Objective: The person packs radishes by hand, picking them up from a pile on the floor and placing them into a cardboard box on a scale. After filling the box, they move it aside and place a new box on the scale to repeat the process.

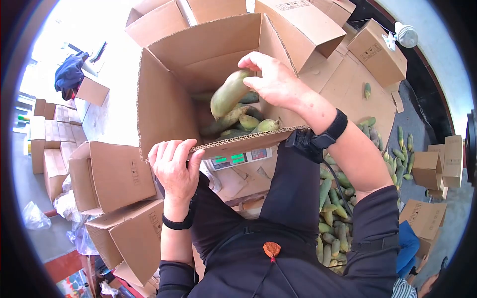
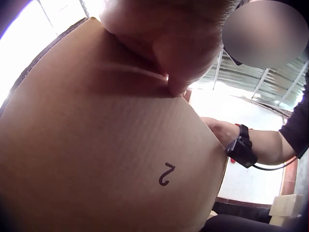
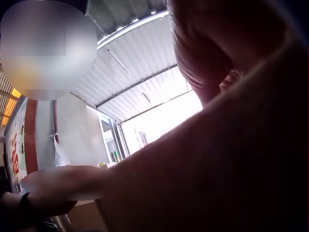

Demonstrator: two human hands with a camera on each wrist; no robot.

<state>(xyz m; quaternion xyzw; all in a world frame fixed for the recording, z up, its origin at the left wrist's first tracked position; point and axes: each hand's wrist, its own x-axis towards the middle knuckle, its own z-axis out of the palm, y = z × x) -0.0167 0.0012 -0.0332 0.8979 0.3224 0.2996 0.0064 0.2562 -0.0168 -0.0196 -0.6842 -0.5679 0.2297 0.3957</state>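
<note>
In the head view my right hand (image 1: 276,82) holds a thick, pale-green melon (image 1: 229,94) by its upper end, thumb on one side and fingers on the other. The melon hangs tilted inside a large open cardboard box (image 1: 161,104), over several long green melons (image 1: 228,121) lying at its bottom. My left hand (image 1: 174,166) grips the box's near rim close to its left corner, fingers over the edge and thumb outside. The left wrist view shows that thumb against the outer box wall (image 2: 116,145). Dark shadow fills much of the right wrist view, where the melon is hidden.
Under the box sits a scale (image 1: 238,159) with lit green digits. A large heap of melons (image 1: 343,233) lies to my right. Open cartons (image 1: 114,171) stand at the left, more cartons (image 1: 308,25) behind. A small white fan (image 1: 405,35) is at the far right.
</note>
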